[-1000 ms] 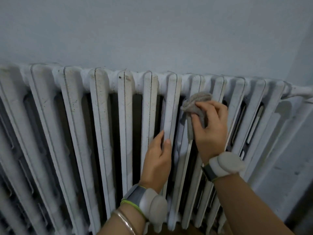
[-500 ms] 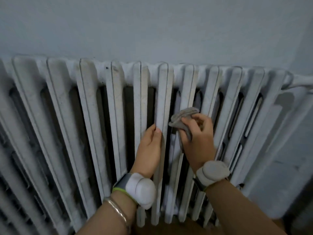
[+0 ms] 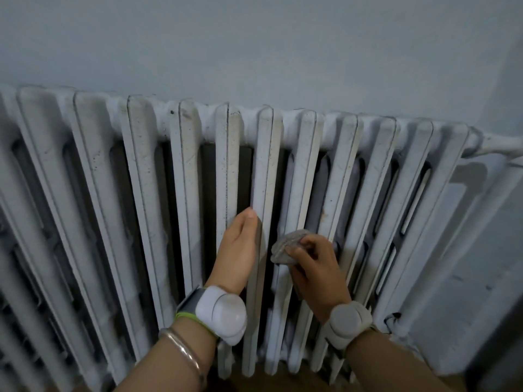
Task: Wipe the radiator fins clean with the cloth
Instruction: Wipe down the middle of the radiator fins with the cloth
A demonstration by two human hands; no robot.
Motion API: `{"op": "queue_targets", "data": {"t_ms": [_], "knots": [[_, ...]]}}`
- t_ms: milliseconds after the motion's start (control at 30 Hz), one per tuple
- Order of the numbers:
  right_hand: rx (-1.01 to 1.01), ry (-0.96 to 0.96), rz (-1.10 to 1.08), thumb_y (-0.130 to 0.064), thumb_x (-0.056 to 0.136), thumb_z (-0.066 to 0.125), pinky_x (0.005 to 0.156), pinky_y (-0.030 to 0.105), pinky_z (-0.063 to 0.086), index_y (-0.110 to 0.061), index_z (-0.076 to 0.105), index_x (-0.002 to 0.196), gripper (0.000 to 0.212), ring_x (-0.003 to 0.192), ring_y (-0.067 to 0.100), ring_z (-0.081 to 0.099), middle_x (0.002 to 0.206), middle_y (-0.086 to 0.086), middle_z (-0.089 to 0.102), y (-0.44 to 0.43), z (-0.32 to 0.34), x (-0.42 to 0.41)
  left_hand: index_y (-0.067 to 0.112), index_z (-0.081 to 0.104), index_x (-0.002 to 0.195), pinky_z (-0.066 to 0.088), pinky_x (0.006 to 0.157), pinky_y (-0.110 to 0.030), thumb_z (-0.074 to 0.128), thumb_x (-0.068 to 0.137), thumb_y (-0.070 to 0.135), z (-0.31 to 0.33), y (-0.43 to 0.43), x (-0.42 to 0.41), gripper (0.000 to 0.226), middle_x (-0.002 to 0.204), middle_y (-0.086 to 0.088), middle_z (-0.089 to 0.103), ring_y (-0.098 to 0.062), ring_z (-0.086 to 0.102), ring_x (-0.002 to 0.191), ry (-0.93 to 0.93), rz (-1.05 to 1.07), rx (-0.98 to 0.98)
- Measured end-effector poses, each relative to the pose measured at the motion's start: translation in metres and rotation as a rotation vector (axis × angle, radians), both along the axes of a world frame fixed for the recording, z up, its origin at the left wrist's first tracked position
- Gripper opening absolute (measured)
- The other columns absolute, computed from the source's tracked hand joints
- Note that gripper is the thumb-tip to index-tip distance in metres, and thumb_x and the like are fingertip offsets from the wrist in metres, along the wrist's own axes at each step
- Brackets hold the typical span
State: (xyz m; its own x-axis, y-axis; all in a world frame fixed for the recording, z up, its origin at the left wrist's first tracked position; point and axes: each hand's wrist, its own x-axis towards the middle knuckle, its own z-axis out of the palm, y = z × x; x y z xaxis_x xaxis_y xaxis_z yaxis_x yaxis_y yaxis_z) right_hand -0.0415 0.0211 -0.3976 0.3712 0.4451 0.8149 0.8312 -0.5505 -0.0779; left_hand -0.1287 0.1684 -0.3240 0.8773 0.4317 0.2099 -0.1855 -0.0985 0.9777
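A white-painted, speckled cast-iron ribbed radiator (image 3: 305, 165) stands against a pale grey wall (image 3: 254, 38). Near six o'clock a left hand (image 3: 239, 250) rests straight-fingered on its fins. At that hand's three o'clock, a right hand (image 3: 317, 273) presses a crumpled grey cloth (image 3: 285, 246) to them.

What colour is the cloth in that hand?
Grey; the cloth, held by the right hand, shows in the head view.

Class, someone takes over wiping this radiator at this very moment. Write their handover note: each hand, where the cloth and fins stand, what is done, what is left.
Left hand: fingers straight, braced against a middle fin, holding nothing.
Right hand: fingers curled round the grey cloth, pressing it on the neighbouring fin, about halfway down.
Done: cannot tell which fins are finished.
Left: that fin below the cloth, and the speckled fins further left.
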Motion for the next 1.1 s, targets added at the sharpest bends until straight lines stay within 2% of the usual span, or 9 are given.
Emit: {"op": "queue_targets", "data": {"t_ms": [133, 267, 333, 433, 600, 833, 933, 1000, 1100], "knots": [[-0.138, 0.147, 0.113, -0.016, 0.090, 0.056, 0.084, 0.035, 0.052, -0.017, 0.059, 0.103, 0.013, 0.106, 0.024, 0.055, 0.112, 0.005, 0.050, -0.009, -0.007, 0.005, 0.027, 0.035, 0.144, 0.025, 0.117, -0.036, 0.033, 0.099, 0.045, 0.000, -0.001, 0.001, 0.049, 0.146, 0.007, 0.040, -0.008, 0.036, 0.134, 0.001, 0.004, 0.000], [-0.144, 0.167, 0.142, -0.022, 0.085, 0.058, 0.074, 0.036, 0.055, -0.018, 0.061, 0.096, 0.012, 0.093, 0.019, 0.060, 0.104, 0.001, 0.053, -0.012, 0.024, -0.010, 0.027, 0.037, 0.143, 0.025, 0.117, -0.037, 0.034, 0.098, 0.048, -0.001, -0.001, 0.001, 0.050, 0.145, 0.007, 0.042, -0.008, 0.037, 0.133, 0.003, 0.004, -0.021], [-0.081, 0.158, 0.124, -0.027, 0.085, 0.052, 0.074, 0.031, 0.053, -0.017, 0.060, 0.094, 0.016, 0.090, 0.016, 0.056, 0.103, 0.000, 0.051, -0.010, 0.049, -0.019, 0.027, 0.037, 0.143, 0.025, 0.117, -0.037, 0.034, 0.097, 0.050, -0.001, -0.001, 0.001, 0.051, 0.145, 0.006, 0.042, -0.008, 0.037, 0.133, 0.005, 0.004, -0.034], [0.137, 0.068, 0.032, -0.011, 0.083, 0.062, 0.080, 0.020, 0.045, -0.010, 0.064, 0.097, 0.015, 0.088, 0.016, 0.054, 0.103, 0.004, 0.052, -0.005, 0.086, -0.024, 0.027, 0.035, 0.144, 0.024, 0.117, -0.037, 0.033, 0.097, 0.053, 0.000, -0.002, 0.000, 0.054, 0.146, 0.006, 0.041, -0.009, 0.037, 0.134, 0.015, 0.005, -0.061], [0.445, -0.139, 0.048, -0.004, 0.087, 0.064, 0.094, 0.025, 0.044, 0.000, 0.065, 0.107, 0.020, 0.100, 0.023, 0.054, 0.107, 0.018, 0.053, 0.004, 0.112, -0.009, 0.032, 0.044, 0.135, 0.025, 0.117, -0.037, 0.030, 0.096, 0.054, 0.000, -0.004, -0.001, 0.046, 0.139, 0.010, 0.045, -0.008, 0.039, 0.131, 0.007, -0.019, -0.069], [0.459, -0.102, 0.085, -0.009, 0.090, 0.062, 0.097, 0.032, 0.044, 0.000, 0.064, 0.114, 0.025, 0.104, 0.029, 0.054, 0.111, 0.019, 0.053, 0.021, 0.097, 0.004, 0.027, 0.038, 0.142, 0.024, 0.117, -0.036, 0.030, 0.097, 0.054, 0.000, -0.003, -0.001, 0.053, 0.141, 0.008, 0.043, -0.008, 0.038, 0.132, 0.014, -0.016, -0.050], [0.399, -0.082, 0.031, -0.012, 0.089, 0.063, 0.096, 0.025, 0.043, -0.003, 0.065, 0.111, 0.024, 0.101, 0.031, 0.055, 0.111, 0.020, 0.052, 0.018, 0.083, 0.004, 0.043, 0.054, 0.103, 0.031, 0.109, -0.030, 0.031, 0.097, 0.052, 0.000, -0.003, 0.002, 0.025, 0.111, 0.018, 0.052, -0.002, 0.048, 0.111, 0.033, 0.007, -0.051], [0.359, -0.048, 0.004, -0.011, 0.086, 0.067, 0.096, 0.024, 0.042, -0.005, 0.066, 0.111, 0.026, 0.100, 0.031, 0.056, 0.112, 0.018, 0.052, 0.017, 0.075, 0.001, 0.043, 0.045, 0.079, 0.035, 0.100, -0.027, 0.031, 0.098, 0.049, 0.002, -0.005, 0.002, 0.025, 0.089, 0.022, 0.048, 0.002, 0.048, 0.090, 0.022, 0.028, -0.038], [0.314, -0.004, -0.024, -0.008, 0.082, 0.071, 0.094, 0.024, 0.042, -0.005, 0.068, 0.108, 0.026, 0.098, 0.031, 0.057, 0.111, 0.017, 0.052, 0.015, 0.065, -0.003, 0.042, 0.053, 0.106, 0.029, 0.111, -0.031, 0.030, 0.097, 0.052, -0.001, -0.005, 0.003, 0.026, 0.113, 0.018, 0.052, -0.004, 0.047, 0.114, 0.003, 0.018, -0.051]]}}
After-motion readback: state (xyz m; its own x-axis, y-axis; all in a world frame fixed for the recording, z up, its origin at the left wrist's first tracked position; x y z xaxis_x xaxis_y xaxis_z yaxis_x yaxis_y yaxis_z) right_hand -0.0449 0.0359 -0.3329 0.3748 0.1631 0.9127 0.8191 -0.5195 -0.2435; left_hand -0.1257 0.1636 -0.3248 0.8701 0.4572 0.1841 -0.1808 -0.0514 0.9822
